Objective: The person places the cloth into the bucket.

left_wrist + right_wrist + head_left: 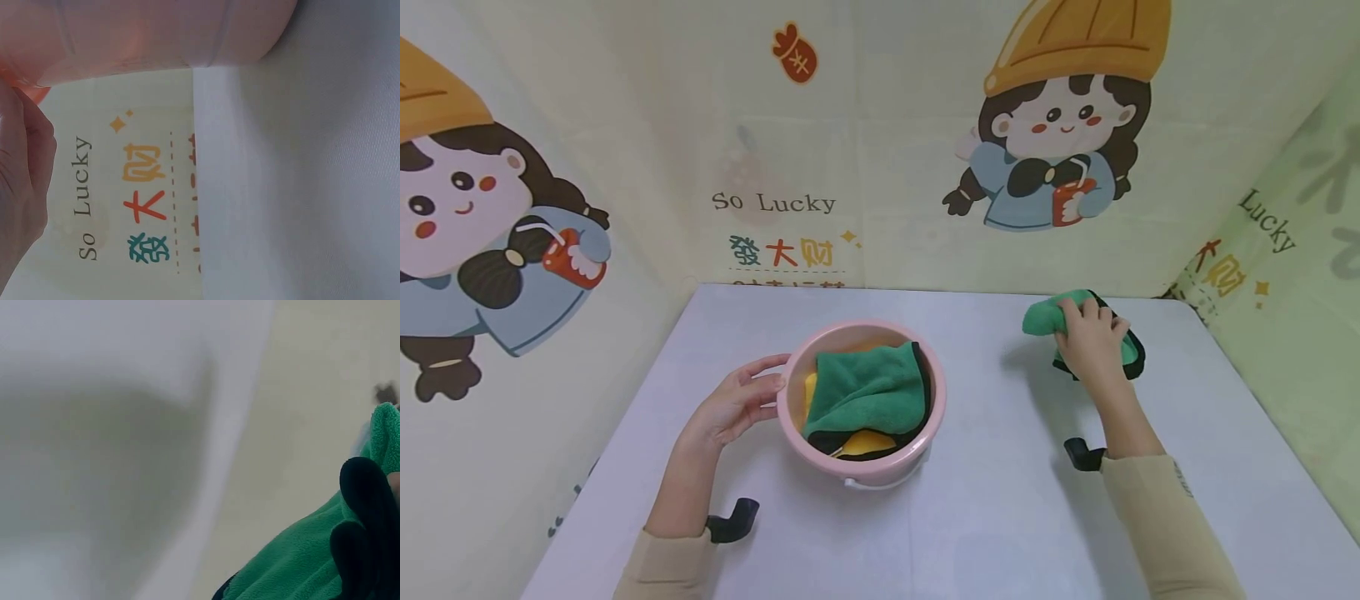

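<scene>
A pink bucket [786,417] stands upright on the table, left of centre in the head view. My left hand [737,404] touches its left side near the rim, fingers extended against the outside. Inside lies a green cloth [868,387] with black edging, over yellow cloth [868,442]. At the far right, my right hand [1092,337] grips another green cloth [1045,318] with black edging, bunched under its fingers. In the right wrist view this green cloth [300,550] hangs off the table surface, and most of the hand is hidden.
The white table [985,500] has its back edge against a printed curtain [895,167]. A white handle [887,483] hangs at the bucket's front. Dark wrist-worn mounts [733,521] stick out inward from both wrists.
</scene>
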`<action>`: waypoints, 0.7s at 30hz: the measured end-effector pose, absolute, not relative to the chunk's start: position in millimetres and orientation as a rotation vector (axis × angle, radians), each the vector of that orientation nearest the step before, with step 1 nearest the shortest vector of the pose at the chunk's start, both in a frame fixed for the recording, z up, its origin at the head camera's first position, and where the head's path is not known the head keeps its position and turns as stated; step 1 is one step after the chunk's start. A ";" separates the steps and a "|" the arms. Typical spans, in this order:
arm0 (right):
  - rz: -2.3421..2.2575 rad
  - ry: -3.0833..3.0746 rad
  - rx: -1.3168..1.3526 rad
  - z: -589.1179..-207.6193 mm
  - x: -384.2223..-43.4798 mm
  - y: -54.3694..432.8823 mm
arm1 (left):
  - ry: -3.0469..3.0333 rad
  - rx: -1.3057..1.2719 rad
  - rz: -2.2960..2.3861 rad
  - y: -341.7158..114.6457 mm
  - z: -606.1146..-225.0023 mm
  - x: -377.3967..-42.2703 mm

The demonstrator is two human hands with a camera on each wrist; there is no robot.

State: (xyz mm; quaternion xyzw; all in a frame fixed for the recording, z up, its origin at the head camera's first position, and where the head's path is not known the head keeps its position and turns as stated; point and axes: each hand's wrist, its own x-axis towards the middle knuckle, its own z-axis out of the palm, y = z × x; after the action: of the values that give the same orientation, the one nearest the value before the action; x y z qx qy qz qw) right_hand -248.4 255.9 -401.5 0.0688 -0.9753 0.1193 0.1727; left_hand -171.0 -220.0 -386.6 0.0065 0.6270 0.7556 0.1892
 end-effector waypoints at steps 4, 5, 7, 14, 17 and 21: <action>0.322 -2.658 0.322 -382.7 -240.9 232.0 | 1.763 0.025 2.122 -220.1 -386.3 -171.1; 0.313 -2.632 0.355 -377.7 -238.7 225.7 | 1.761 0.024 2.123 -220.3 -386.4 -171.2; 0.302 -2.591 0.414 -367.3 -234.1 212.3 | 1.761 0.020 2.123 -220.4 -386.2 -171.2; 0.253 -2.442 0.641 -338.2 -213.2 163.6 | 1.754 -0.004 2.130 -220.4 -387.7 -172.2; 0.213 -2.412 0.739 -328.8 -202.0 143.2 | 1.755 -0.010 2.131 -220.4 -387.7 -172.5; 0.183 -2.358 0.877 -322.1 -189.0 119.3 | 1.751 -0.008 2.135 -220.8 -388.2 -172.6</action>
State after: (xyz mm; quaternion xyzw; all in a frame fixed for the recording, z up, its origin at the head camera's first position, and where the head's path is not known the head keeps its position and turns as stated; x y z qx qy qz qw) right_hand -189.0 119.3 -322.1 0.3313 -0.8904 0.0691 0.3044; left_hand -172.6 -220.8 -388.2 -0.0028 0.6226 0.7594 0.1889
